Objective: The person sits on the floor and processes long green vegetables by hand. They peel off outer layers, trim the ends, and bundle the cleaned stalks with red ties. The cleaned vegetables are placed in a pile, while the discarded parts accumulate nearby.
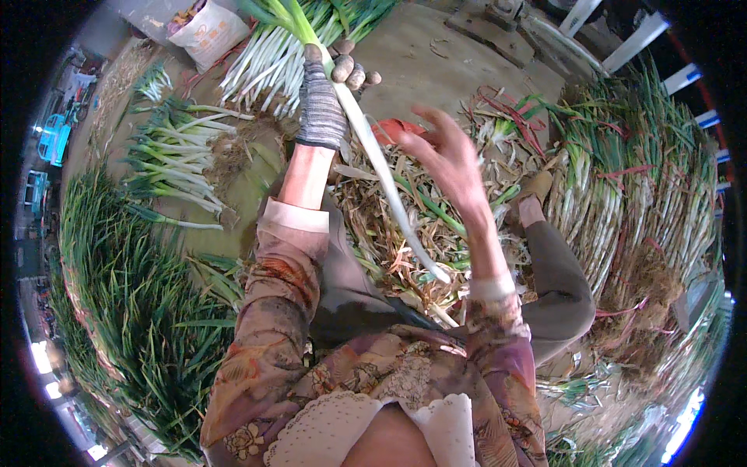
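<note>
My left hand [327,99], in a grey striped knit glove with darkened fingertips, grips a long green onion [373,152] near where its white shaft turns green. The white shaft slants down to the right, its lower end above a heap of peeled leaves and husks [402,233]. My bare right hand [446,157] is raised to the right of the shaft, fingers apart and slightly blurred, holding nothing. Behind its fingers shows a red item [397,131], partly hidden. Beyond my left hand lies a pile of clean white-stemmed green onions [262,64].
More clean green onions [175,157] lie on the floor at left, above a mass of long green leaves [134,303]. Unpeeled bundles [624,187] with red ties line the right side. A white sack [209,35] stands at the upper left. White posts [636,41] rise at upper right.
</note>
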Demonstrator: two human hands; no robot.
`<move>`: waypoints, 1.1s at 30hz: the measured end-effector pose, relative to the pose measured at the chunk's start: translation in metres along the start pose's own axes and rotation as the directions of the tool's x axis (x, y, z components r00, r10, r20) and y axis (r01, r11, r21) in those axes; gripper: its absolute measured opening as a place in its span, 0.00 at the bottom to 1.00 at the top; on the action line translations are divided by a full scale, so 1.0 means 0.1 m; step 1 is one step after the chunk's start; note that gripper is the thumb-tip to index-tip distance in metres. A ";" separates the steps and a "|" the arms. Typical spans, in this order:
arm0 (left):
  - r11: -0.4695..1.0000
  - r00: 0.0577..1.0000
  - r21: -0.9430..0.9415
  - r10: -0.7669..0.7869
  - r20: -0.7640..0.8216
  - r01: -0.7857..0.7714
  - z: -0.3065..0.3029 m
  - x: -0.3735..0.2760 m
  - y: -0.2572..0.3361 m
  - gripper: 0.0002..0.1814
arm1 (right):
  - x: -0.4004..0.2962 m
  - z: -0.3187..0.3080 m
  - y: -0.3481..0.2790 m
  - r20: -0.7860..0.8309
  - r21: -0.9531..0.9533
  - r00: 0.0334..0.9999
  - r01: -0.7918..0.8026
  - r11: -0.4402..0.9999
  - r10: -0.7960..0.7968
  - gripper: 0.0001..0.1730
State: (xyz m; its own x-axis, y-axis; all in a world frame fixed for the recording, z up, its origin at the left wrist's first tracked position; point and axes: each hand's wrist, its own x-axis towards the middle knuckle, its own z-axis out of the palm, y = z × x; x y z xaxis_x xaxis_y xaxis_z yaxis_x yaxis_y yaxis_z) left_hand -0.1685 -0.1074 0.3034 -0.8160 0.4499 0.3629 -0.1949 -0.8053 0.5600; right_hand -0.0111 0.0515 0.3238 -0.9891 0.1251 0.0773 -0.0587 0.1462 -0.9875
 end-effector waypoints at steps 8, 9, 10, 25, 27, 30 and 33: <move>0.998 0.996 0.010 -0.059 -0.069 0.059 0.08 0.03 0.04 0.34 | -0.21 -0.20 0.36 0.099 -0.010 0.971 -0.217 0.976 0.217 0.21; 0.989 0.977 0.133 -0.029 -0.210 0.058 0.17 0.01 0.15 0.35 | -0.40 -0.33 0.39 0.075 -0.059 0.953 -0.289 0.956 0.293 0.17; 0.999 0.988 -0.010 -0.042 -0.149 0.041 0.13 0.03 0.18 0.24 | -0.61 -0.38 0.62 -0.081 0.194 0.983 -0.148 0.970 0.166 0.14; 0.990 0.927 0.144 0.063 -0.369 -0.010 -0.95 0.16 1.00 0.45 | -1.97 -1.06 1.76 -0.351 -0.862 0.894 -0.424 0.278 0.278 0.14; 0.981 0.900 0.193 0.097 -0.425 -0.014 -0.89 0.16 1.00 0.44 | -2.10 -1.16 1.99 -0.387 -0.844 0.853 -0.480 0.238 0.349 0.14; 0.975 0.827 0.221 0.123 -0.549 0.001 -0.47 0.03 0.77 0.33 | -1.95 -0.98 1.72 -0.269 -0.911 0.961 -0.278 0.305 0.072 0.13; 0.908 0.764 0.417 0.288 -0.578 -0.027 -0.31 -0.15 0.72 0.23 | -1.54 -0.68 0.98 -0.239 -0.550 0.960 -0.256 0.795 0.143 0.19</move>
State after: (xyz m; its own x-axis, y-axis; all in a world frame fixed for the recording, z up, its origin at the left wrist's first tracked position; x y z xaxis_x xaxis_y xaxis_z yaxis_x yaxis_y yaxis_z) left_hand -0.1875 -0.1837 0.3149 -0.9937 -0.1119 0.0084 0.0724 -0.5824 0.8097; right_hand 0.1446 0.1129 0.2245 -0.9261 0.3758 -0.0344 0.2804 0.6244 -0.7291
